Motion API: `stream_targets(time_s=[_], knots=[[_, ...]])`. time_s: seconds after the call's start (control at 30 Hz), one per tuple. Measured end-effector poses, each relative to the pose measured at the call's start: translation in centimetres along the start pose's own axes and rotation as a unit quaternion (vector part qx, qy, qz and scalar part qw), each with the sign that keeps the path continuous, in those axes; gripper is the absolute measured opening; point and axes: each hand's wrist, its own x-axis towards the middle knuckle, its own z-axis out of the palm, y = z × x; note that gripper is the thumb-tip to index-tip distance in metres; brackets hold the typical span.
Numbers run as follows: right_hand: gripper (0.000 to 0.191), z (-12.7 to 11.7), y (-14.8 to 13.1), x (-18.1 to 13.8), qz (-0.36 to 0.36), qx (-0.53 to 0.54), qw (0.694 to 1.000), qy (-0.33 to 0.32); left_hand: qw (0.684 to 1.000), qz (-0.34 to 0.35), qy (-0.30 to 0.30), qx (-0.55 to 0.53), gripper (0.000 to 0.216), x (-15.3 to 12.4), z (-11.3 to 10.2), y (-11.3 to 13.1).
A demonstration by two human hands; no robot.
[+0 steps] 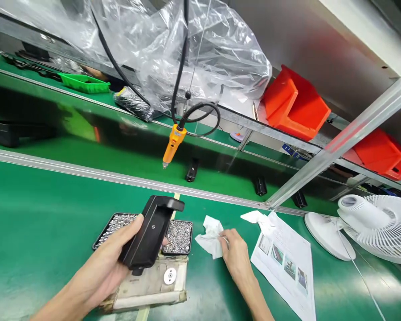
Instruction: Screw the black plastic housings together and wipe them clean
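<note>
No text is readable, even on the sheet (pixel 287 267)

Hands: two are showing, left hand (pixel 112 256) lower left, right hand (pixel 236 254) lower centre. One black housing (pixel 150 234) is showing left of centre. Two black trays (pixel 175 253) are lying there also, small metal parts (pixel 178 236) too many to count. Bottom centre: one worn pad (pixel 143 281) is carrying one white disc (pixel 167 276). White tissue (pixel 210 236): two pieces are lying right of centre. Lower right, one printed sheet (pixel 299 249) is bearing four pictures (pixel 290 269). One orange screwdriver (pixel 173 145) is hanging upper centre; one white fan (pixel 370 218) is standing at right edge. One green tray (pixel 83 87) is lying upper left. Red bins (pixel 280 99): two are showing upper right, perhaps more nested.
</note>
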Motion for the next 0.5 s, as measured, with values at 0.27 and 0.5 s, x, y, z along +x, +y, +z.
stream_targets(time_s=[0.27,0.5], knots=[[0.024,-0.1,-12.8,1.8,-0.23,0.187,0.952,0.078,0.99,-0.019,-0.032,-0.134,0.041,-0.1,0.5,0.0],[0.037,2.9,-17.5,2.2,-0.268,0.153,0.95,0.048,0.98,-0.014,-0.056,-0.19,0.037,0.0,0.2,-1.0]])
